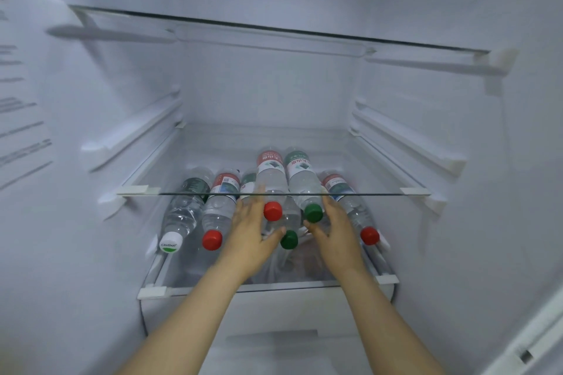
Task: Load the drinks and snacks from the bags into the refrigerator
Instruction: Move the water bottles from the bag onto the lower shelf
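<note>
Pressed between the left hand (248, 231) and the right hand (336, 233), the red-capped water bottle (272, 183) and the green-capped water bottle (301, 181) are clear, glossy plastic with shiny film labels and opaque plastic caps. Just above the fingers, the glass shelf (380, 193) is smooth and transparent. The refrigerator walls (91, 253) are matt white plastic.

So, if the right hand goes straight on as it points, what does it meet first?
Probably the side of the upper green-capped bottle, which the right hand flanks; depth is unclear, so the gap beside it may be free.
</note>
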A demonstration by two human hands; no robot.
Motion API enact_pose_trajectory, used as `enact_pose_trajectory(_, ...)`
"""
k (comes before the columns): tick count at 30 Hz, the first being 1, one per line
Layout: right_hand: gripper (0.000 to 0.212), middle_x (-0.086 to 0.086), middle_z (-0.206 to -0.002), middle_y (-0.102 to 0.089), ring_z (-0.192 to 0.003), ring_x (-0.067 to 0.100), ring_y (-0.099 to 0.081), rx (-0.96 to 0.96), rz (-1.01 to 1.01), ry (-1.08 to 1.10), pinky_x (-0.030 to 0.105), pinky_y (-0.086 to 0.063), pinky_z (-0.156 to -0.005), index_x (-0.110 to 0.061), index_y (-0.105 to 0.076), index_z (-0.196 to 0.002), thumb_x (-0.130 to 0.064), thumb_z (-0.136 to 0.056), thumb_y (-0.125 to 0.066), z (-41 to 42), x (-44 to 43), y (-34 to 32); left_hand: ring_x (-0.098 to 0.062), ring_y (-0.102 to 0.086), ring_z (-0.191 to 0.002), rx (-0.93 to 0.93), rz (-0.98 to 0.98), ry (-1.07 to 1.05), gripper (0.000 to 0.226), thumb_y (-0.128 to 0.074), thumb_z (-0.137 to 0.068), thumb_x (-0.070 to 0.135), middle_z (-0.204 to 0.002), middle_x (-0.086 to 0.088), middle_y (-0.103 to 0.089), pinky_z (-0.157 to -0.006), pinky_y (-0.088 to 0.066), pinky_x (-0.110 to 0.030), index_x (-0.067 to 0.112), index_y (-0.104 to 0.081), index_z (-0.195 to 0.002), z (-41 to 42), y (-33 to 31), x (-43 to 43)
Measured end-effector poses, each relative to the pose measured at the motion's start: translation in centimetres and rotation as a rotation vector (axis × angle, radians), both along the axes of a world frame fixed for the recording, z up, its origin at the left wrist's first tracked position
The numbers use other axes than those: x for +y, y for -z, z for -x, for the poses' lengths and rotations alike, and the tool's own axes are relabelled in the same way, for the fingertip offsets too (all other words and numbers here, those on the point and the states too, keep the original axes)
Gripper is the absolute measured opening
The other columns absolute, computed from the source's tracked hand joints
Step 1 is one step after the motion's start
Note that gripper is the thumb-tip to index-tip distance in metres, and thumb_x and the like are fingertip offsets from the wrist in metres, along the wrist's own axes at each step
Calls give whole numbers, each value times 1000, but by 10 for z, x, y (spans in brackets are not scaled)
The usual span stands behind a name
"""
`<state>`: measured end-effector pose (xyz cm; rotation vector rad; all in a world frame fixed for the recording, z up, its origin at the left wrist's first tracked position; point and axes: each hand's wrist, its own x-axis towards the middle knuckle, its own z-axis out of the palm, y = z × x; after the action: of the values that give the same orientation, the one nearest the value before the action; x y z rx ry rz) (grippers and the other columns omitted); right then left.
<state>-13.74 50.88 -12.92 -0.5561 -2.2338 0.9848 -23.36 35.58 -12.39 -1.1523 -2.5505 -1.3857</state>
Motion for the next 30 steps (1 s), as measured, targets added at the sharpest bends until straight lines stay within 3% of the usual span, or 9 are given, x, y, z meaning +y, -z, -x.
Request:
enact_pose_trajectory(4,72,-10,-153,-34,-141,10,-30,-15,-4,34,39,-33,-114,-33,-31,-148,-35,-86,-68,-16,-13,-4,-14,-8,-147,-86,26,26,86,-64,-88,30,-158,8,-8,-117,-18,-30,26,-7,-152,-20,4,-24)
enact_pose_trajectory(9,50,-17,-135,-49,-127,3,-44,46,17,52,26,-37,-106,-35,-48,-133,-26,-88,-67,-57,-52,-11,1,-35,-123,-16,13,72,73,-63,-88,24,-147,6,-34,-95,-23,-8,23,-23,-149,-49,-8,-48)
enact_pose_trajectory(12,39,-14,-126,-59,-121,3,-51,31,-39,127,24,-41,-103,-26,-60,-123,-19,-86,-69,-88,-69,-21,-7,-37,-130,61,44,101,68,-63,-88,24,-147,5,-36,-98,-23,-11,22,-29,-147,-58,-17,-62)
enact_pose_trajectory(15,34,-30,-112,-58,-112,-6,-52,-37,-91,180,17,-40,-98,-32,-65,-117,-21,-85,-70,-121,-86,-32,-10,-41,-129,106,26,151,61,-64,-87,25,-141,6,-43,-103,-30,-17,24,-39,-142,-66,-20,-69)
enact_pose_trajectory(18,33,-30,-110,-59,-106,-19,-49,-50,-158,254,1,-35,-91,-36,-65,-114,-22,-84,-71,-156,-104,-50,10,-35,-119,143,-24,258,54,-64,-87,26,-132,18,-45,-96,-23,0,31,-45,-137,-86,-27,-71)
enact_pose_trajectory(20,34,-34,-109,-56,-103,-27,-44,-60,-205,303,-6,-30,-87,-36,-65,-114,-22,-84,-72,-177,-114,-62,16,-30,-117,145,-51,340,53,-63,-88,29,-131,25,-40,-96,-22,0,36,-44,-137,-103,-33,-67)
enact_pose_trajectory(24,36,-39,-109,-52,-104,-27,-43,-53,-295,434,-6,-27,-89,-36,-65,-116,-22,-83,-72,-224,-128,-80,18,-31,-114,132,-93,461,51,-62,-88,33,-128,30,-41,-93,-28,-5,41,-43,-135,-144,-47,-57)
enact_pose_trajectory(26,36,-39,-109,-52,-104,-27,-43,-34,-304,505,-5,-28,-89,-37,-65,-115,-22,-83,-72,-249,-137,-82,17,-32,-114,124,-101,529,50,-61,-88,33,-128,30,-42,-90,-28,0,43,-43,-134,-167,-51,-54)
enact_pose_trajectory(30,31,-23,-109,-64,-105,-10,-55,18,-452,613,0,-35,-88,-31,-67,-112,-22,-83,-71,-302,-157,-94,30,-29,-108,140,-169,643,49,-63,-87,32,-125,31,-43,-90,-20,7,41,-46,-132,-217,-67,-52)
